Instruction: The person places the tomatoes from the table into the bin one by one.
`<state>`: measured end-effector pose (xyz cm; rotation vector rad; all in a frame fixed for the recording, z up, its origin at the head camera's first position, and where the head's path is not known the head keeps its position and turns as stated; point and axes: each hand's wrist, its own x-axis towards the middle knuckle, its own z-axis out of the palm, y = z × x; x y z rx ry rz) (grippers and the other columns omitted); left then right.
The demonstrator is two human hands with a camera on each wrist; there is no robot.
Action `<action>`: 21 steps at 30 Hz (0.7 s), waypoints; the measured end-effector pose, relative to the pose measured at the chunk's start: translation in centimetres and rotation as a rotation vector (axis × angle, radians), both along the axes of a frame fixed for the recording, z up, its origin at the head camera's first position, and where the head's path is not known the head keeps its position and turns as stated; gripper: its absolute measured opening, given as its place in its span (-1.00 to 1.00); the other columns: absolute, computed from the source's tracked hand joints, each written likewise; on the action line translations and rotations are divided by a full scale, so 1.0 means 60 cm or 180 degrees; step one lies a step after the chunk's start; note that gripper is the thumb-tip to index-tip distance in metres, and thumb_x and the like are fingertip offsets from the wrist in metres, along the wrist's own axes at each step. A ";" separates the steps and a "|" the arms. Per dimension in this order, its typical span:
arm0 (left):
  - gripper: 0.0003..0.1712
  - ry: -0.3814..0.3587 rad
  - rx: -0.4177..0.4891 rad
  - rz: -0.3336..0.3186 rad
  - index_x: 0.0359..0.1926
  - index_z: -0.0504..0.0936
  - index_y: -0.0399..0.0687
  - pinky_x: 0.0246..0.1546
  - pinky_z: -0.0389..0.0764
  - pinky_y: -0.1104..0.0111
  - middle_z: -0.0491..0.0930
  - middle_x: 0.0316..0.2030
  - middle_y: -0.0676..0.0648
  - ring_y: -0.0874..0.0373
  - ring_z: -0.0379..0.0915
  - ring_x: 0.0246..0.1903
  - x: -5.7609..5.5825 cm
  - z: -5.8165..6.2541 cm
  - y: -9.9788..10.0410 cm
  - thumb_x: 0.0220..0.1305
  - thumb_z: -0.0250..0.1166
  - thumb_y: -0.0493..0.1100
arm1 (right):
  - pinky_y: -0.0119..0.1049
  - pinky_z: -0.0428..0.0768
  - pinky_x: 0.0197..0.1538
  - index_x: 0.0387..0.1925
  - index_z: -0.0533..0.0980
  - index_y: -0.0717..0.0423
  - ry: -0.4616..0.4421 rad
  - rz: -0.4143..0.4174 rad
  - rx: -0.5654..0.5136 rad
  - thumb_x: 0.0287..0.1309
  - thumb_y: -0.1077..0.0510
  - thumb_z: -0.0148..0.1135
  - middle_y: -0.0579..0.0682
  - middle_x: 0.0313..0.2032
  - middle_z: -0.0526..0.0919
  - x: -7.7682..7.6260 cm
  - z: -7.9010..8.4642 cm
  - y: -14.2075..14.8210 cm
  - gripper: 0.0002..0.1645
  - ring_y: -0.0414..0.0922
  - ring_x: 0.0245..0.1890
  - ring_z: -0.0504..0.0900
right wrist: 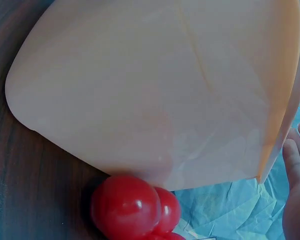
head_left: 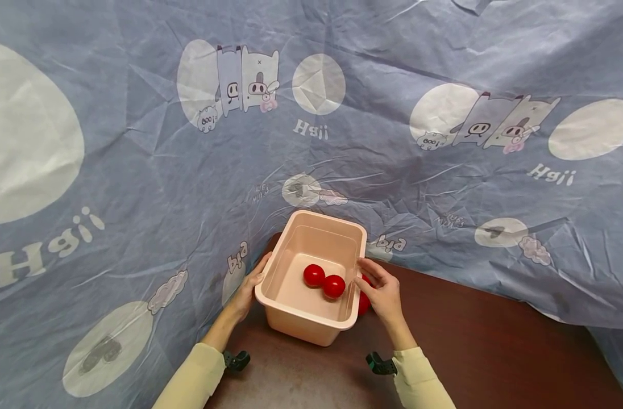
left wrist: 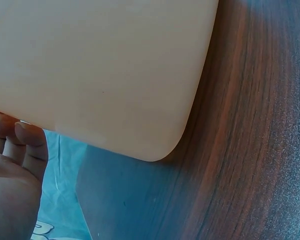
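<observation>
A pale peach plastic bin (head_left: 306,325) stands on the table with two shiny red balls (head_left: 314,275) inside it, side by side. My left hand (head_left: 246,289) holds the bin's left side; in the left wrist view its fingers (left wrist: 30,134) curl up under the rim. At the opposite side, my right hand (head_left: 385,292) touches the right rim with fingertips and thumb spread apart. More red balls (right wrist: 126,207) lie outside, close against the bin's right wall, partly hidden by the rim and right hand in the head view.
A brown wood-grain table (head_left: 460,335) extends to the right and toward me. Wrinkled blue cloth (head_left: 373,136) printed with cartoon figures hangs behind and along the left, close to the bin. Both wrists wear dark bands (head_left: 380,363).
</observation>
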<state>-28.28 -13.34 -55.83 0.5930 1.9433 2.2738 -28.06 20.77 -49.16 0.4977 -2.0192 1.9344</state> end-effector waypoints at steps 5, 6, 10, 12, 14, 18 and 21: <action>-0.26 0.0027 0.0020 -0.0011 0.56 -0.12 0.11 0.25 0.10 0.59 -0.15 0.56 0.04 0.10 -0.25 0.50 0.001 -0.001 0.001 0.38 -0.22 -0.05 | -0.33 0.56 0.09 0.10 0.47 0.49 -0.0120 -0.0182 -0.0426 -0.01 0.49 0.32 0.52 0.09 0.50 -0.005 -0.012 0.015 -0.45 -0.02 0.07 0.65; -0.25 0.0031 0.0023 -0.0008 0.56 -0.12 0.12 0.25 0.10 0.60 -0.15 0.56 0.04 0.10 -0.25 0.50 0.001 0.000 0.001 0.38 -0.21 -0.05 | -0.34 0.56 0.09 0.09 0.48 0.49 -0.0139 -0.0250 -0.0506 0.01 0.48 0.31 0.52 0.09 0.51 -0.007 -0.014 0.019 -0.47 -0.03 0.06 0.65; -0.25 0.0040 0.0022 -0.0014 0.56 -0.11 0.14 0.26 0.10 0.61 -0.15 0.56 0.06 0.11 -0.26 0.50 0.001 0.000 0.001 0.36 -0.20 -0.05 | -0.44 0.59 0.02 0.09 0.47 0.50 -0.0281 -0.0522 -0.0770 0.07 0.47 0.26 0.52 0.09 0.50 -0.012 -0.029 0.036 -0.51 -0.01 0.06 0.65; -0.24 0.0044 0.0015 -0.0020 0.56 -0.12 0.12 0.25 0.10 0.61 -0.16 0.56 0.05 0.11 -0.25 0.50 -0.001 0.000 0.000 0.37 -0.21 -0.04 | -0.47 0.59 0.00 0.10 0.47 0.49 -0.0356 -0.0647 -0.0845 0.09 0.47 0.24 0.51 0.10 0.49 -0.014 -0.039 0.045 -0.52 -0.01 0.06 0.66; -0.23 0.0054 0.0022 -0.0016 0.56 -0.14 0.07 0.25 0.10 0.61 -0.16 0.56 0.05 0.10 -0.25 0.50 -0.002 -0.001 0.000 0.37 -0.20 -0.04 | -0.49 0.58 0.00 0.10 0.48 0.45 -0.0427 -0.0770 -0.0800 0.10 0.45 0.25 0.49 0.11 0.50 -0.016 -0.051 0.055 -0.53 -0.04 0.05 0.67; -0.22 0.0046 0.0038 -0.0012 0.56 -0.13 0.07 0.25 0.10 0.60 -0.14 0.56 0.05 0.08 -0.25 0.50 -0.001 -0.001 0.000 0.35 -0.19 -0.03 | -0.54 0.56 -0.02 0.11 0.48 0.44 -0.0523 -0.0895 -0.0644 0.09 0.43 0.28 0.47 0.13 0.50 -0.018 -0.076 0.073 -0.50 -0.11 0.03 0.67; -0.23 0.0029 0.0033 -0.0038 0.56 -0.13 0.11 0.26 0.09 0.57 -0.15 0.56 0.07 0.06 -0.26 0.50 -0.001 -0.001 0.000 0.36 -0.19 -0.02 | -0.55 0.57 -0.04 0.13 0.46 0.46 -0.0568 -0.0946 -0.0553 0.07 0.43 0.30 0.47 0.14 0.50 -0.020 -0.091 0.083 -0.47 -0.10 0.04 0.67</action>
